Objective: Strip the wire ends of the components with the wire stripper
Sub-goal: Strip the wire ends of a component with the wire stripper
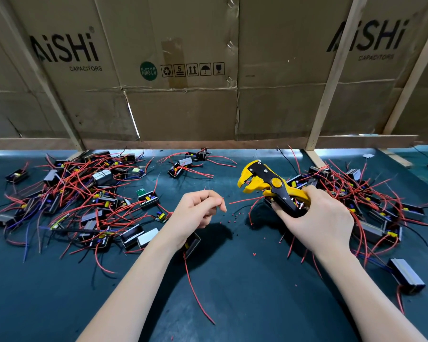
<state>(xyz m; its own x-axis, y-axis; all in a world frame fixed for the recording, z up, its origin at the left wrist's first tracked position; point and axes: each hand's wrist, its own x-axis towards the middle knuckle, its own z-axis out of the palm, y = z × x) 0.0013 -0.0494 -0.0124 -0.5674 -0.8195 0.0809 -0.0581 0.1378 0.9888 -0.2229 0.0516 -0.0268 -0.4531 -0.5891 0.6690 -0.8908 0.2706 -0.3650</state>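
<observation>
My right hand [316, 223] grips the handles of a yellow and black wire stripper [269, 183], held above the dark green mat with its jaws pointing left and parted. My left hand [198, 213] is to the left of the jaws, fingers curled, pinching a thin wire [221, 199] whose red tip shows beside the fingertips. A small black component [192, 244] hangs or lies under my left wrist, and a long red lead [195, 292] trails from it toward me. Small red insulation bits [235, 215] lie on the mat between my hands.
A heap of black components with red, blue and black leads [84, 193] covers the left of the mat [232, 280]; another heap [361, 193] lies behind my right hand. A lone component [407, 276] sits at right. Cardboard sheets [183, 107] and wooden slats wall off the back.
</observation>
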